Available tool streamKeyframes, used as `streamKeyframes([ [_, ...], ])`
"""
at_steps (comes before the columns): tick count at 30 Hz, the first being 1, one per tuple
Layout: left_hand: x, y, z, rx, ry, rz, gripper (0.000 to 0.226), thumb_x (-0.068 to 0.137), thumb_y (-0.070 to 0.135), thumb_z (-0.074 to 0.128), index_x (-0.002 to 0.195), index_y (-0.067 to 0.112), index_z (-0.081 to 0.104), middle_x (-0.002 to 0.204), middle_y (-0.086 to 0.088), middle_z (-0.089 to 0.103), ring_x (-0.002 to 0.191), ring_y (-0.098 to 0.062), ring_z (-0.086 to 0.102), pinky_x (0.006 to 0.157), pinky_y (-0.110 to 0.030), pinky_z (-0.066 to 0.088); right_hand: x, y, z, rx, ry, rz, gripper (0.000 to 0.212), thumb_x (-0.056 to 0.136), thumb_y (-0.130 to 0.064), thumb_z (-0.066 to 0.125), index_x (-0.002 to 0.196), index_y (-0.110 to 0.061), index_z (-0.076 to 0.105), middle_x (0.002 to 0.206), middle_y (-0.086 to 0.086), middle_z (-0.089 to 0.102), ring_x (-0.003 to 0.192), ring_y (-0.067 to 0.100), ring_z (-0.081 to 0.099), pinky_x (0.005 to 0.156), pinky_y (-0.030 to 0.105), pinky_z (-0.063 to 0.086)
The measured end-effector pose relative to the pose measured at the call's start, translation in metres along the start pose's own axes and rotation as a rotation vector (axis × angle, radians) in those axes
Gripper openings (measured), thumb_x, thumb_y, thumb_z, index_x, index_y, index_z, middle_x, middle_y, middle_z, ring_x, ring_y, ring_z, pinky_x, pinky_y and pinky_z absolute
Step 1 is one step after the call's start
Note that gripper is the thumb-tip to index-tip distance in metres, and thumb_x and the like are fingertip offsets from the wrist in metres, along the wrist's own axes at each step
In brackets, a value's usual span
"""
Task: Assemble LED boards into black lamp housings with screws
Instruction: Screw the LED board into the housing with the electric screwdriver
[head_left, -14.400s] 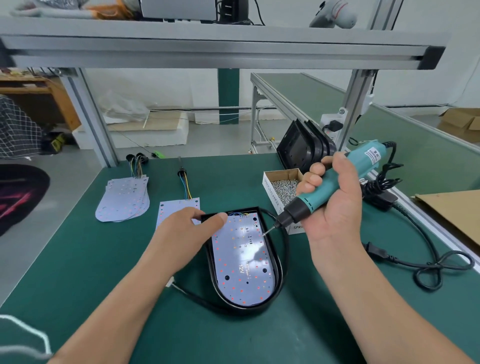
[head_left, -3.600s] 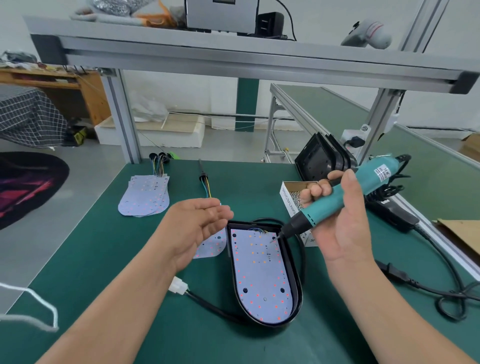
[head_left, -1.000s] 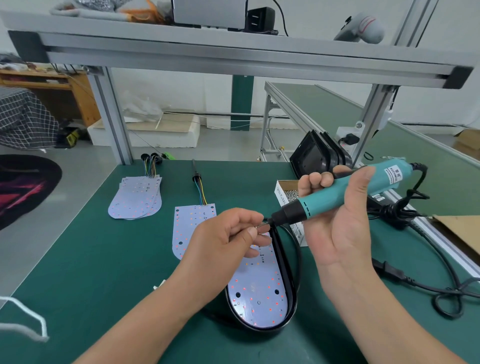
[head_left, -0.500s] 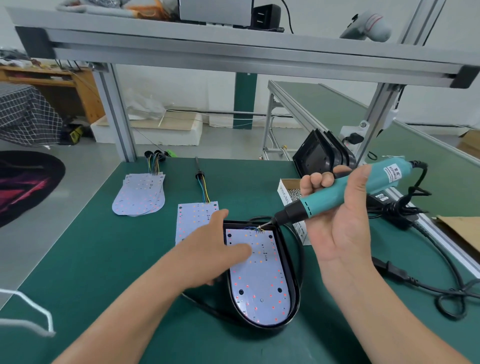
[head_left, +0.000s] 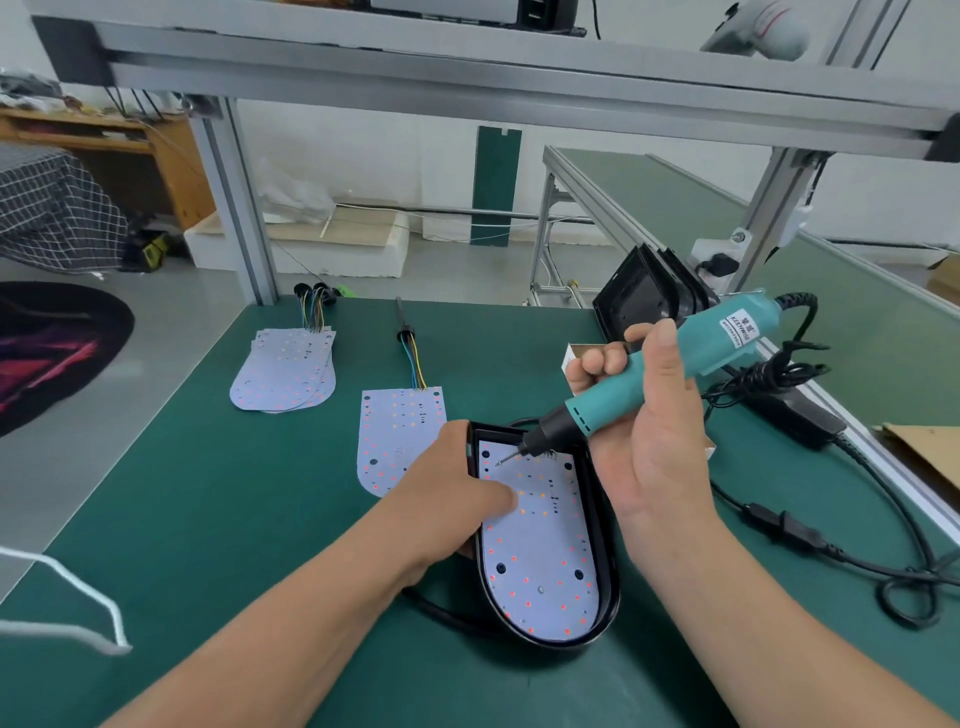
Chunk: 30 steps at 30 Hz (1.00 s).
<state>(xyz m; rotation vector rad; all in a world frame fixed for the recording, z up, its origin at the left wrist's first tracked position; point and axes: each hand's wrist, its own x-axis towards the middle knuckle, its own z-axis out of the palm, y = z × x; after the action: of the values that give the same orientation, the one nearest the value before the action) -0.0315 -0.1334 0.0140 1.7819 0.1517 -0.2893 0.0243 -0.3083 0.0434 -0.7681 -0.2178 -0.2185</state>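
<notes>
1. LED board (head_left: 540, 545) sits in the black lamp housing (head_left: 609, 597) on the counter (head_left: 208, 519). A second ago the left hand (head_left: 447, 493) pinched at the bit; now its thumb presses the board and its fingers hook the housing's left rim.
2. Right hand (head_left: 660, 415), fingers wrapped round the screwdriver (head_left: 602, 408), has lowered the bit to the board's top-left hole, so driving probably comes next.
3. A screw on the tip is too small to confirm, and the left fingertips are hidden.

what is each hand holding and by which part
Right hand grips the teal screwdriver by mid-handle; left hand holds the housing at its left rim.
</notes>
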Motion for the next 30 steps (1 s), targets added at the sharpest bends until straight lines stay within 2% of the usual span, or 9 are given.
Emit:
streamKeyframes([
  [5, 0.001, 0.000, 0.000, 0.010, -0.001, 0.013, 0.049, 0.067, 0.025, 0.070, 0.114, 0.033, 0.057, 0.105, -0.002, 0.075, 0.097, -0.024, 0.076, 0.072, -0.040, 0.064, 0.001, 0.004, -0.002, -0.015, -0.025, -0.004, 0.023, 0.104, -0.035, 0.064, 0.089, -0.020, 0.073, 0.077, 0.002, 0.056, 0.077, 0.020, 0.062, 0.090, 0.040, 0.057],
  [11, 0.001, 0.000, 0.001, 0.038, 0.012, 0.022, 0.048, 0.067, 0.026, 0.069, 0.114, 0.031, 0.057, 0.107, -0.006, 0.075, 0.101, -0.029, 0.074, 0.086, -0.054, 0.064, 0.001, 0.007, -0.003, -0.043, -0.039, -0.007, 0.021, 0.101, -0.037, 0.068, 0.090, -0.020, 0.072, 0.078, 0.002, 0.056, 0.078, 0.019, 0.063, 0.090, 0.039, 0.057],
  [16, 0.001, 0.000, 0.001, 0.054, 0.018, 0.030, 0.047, 0.068, 0.027, 0.070, 0.112, 0.032, 0.056, 0.106, -0.006, 0.075, 0.100, -0.031, 0.074, 0.083, -0.053, 0.063, 0.000, 0.009, -0.002, -0.058, -0.049, -0.006, 0.022, 0.104, -0.034, 0.064, 0.089, -0.021, 0.072, 0.078, 0.002, 0.056, 0.078, 0.020, 0.062, 0.090, 0.039, 0.056],
  [20, 0.001, 0.000, 0.002, 0.054, 0.019, 0.035, 0.045, 0.068, 0.026, 0.069, 0.111, 0.034, 0.056, 0.106, -0.007, 0.074, 0.100, -0.032, 0.074, 0.078, -0.049, 0.064, -0.001, 0.008, 0.001, -0.094, -0.077, -0.005, 0.025, 0.090, -0.044, 0.081, 0.088, -0.021, 0.071, 0.077, 0.002, 0.056, 0.078, 0.021, 0.063, 0.090, 0.040, 0.056],
  [22, 0.001, 0.001, 0.002, 0.058, 0.015, 0.036, 0.045, 0.068, 0.026, 0.069, 0.111, 0.033, 0.056, 0.107, -0.011, 0.073, 0.101, -0.035, 0.073, 0.075, -0.046, 0.062, -0.001, 0.006, 0.003, -0.113, -0.106, 0.000, 0.032, 0.084, -0.047, 0.085, 0.091, -0.020, 0.070, 0.078, 0.002, 0.056, 0.078, 0.021, 0.062, 0.090, 0.040, 0.056],
  [26, 0.001, 0.001, 0.002, 0.075, 0.014, 0.042, 0.047, 0.067, 0.024, 0.068, 0.112, 0.030, 0.055, 0.110, -0.014, 0.071, 0.100, -0.036, 0.073, 0.071, -0.045, 0.061, -0.003, 0.004, 0.011, -0.174, -0.213, 0.012, 0.037, 0.087, -0.047, 0.083, 0.102, -0.017, 0.066, 0.078, 0.003, 0.052, 0.075, 0.022, 0.059, 0.084, 0.041, 0.056],
  [28, 0.002, 0.001, 0.002, 0.090, 0.012, 0.046, 0.048, 0.067, 0.024, 0.068, 0.113, 0.028, 0.054, 0.110, -0.014, 0.071, 0.102, -0.036, 0.072, 0.077, -0.052, 0.063, -0.005, 0.003, 0.014, -0.209, -0.276, 0.019, 0.036, 0.087, -0.047, 0.082, 0.098, -0.019, 0.063, 0.077, 0.002, 0.049, 0.073, 0.022, 0.056, 0.080, 0.039, 0.055],
  [30, 0.002, 0.001, 0.002, 0.095, 0.010, 0.049, 0.047, 0.068, 0.024, 0.068, 0.113, 0.026, 0.054, 0.111, -0.016, 0.071, 0.098, -0.035, 0.073, 0.077, -0.051, 0.063, -0.006, 0.001, 0.017, -0.217, -0.310, 0.044, 0.039, 0.085, -0.048, 0.084, 0.093, -0.020, 0.059, 0.076, 0.002, 0.047, 0.070, 0.022, 0.052, 0.076, 0.037, 0.053],
])
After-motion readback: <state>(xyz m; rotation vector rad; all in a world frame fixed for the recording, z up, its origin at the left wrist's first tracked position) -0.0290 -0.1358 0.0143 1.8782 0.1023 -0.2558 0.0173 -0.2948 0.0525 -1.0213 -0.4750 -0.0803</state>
